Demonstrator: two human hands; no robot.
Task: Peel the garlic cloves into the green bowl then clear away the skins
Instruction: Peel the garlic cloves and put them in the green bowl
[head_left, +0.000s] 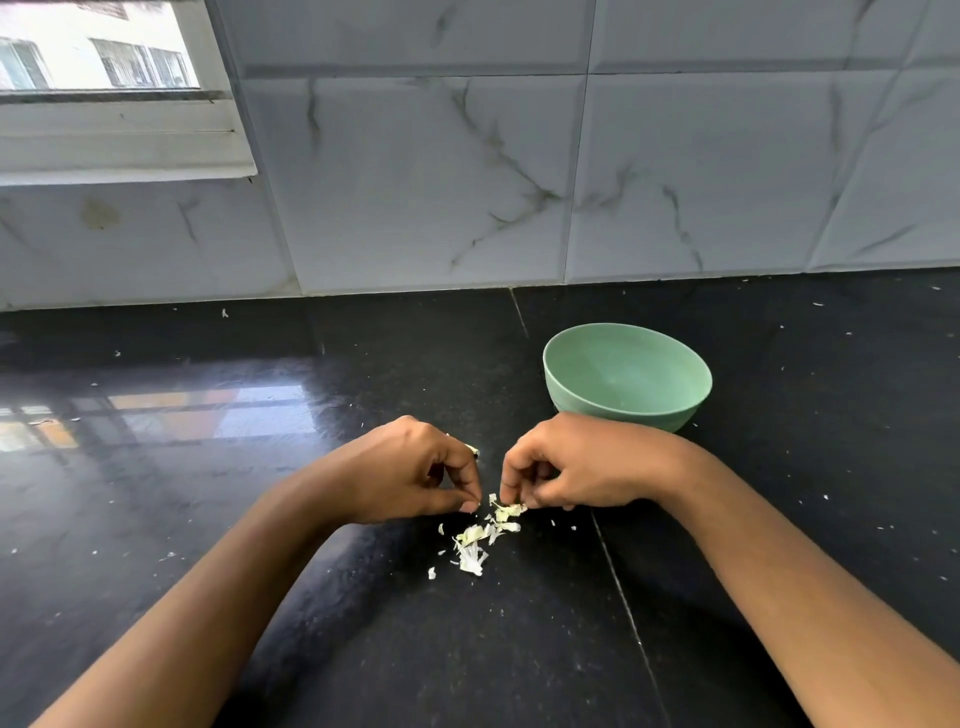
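The left hand (415, 473) hangs low over the black counter (208, 519), forearm coming in from 7 o'clock, knuckles up and fingers curled under. Its thumb and forefinger tips meet just above the surface, a narrow pinch; I cannot tell whether anything sits between them. A pale scrap (472, 450) pokes out at the far side of its knuckles, too small to name.

The right hand (576, 467) mirrors it, forearm entering from 5 o'clock, fingers curled tight and pointing down. Its fingertips pinch a flake at the top edge of the garlic skins (478, 543). The two hands sit close, a small gap between their fingertips.

The skins lie in a loose pale heap on the counter at 6 o'clock from that gap, partly under the right hand's fingertips. Small white flecks are scattered wider across the dark surface.

A window (98, 62) fills the corner at 10 o'clock, its light reflected on the counter. The marbled tiled wall (441, 171) runs along the back. The green bowl (626, 374) stands upright at 1 o'clock from the hands, just beyond the right wrist, which covers part of its near rim.
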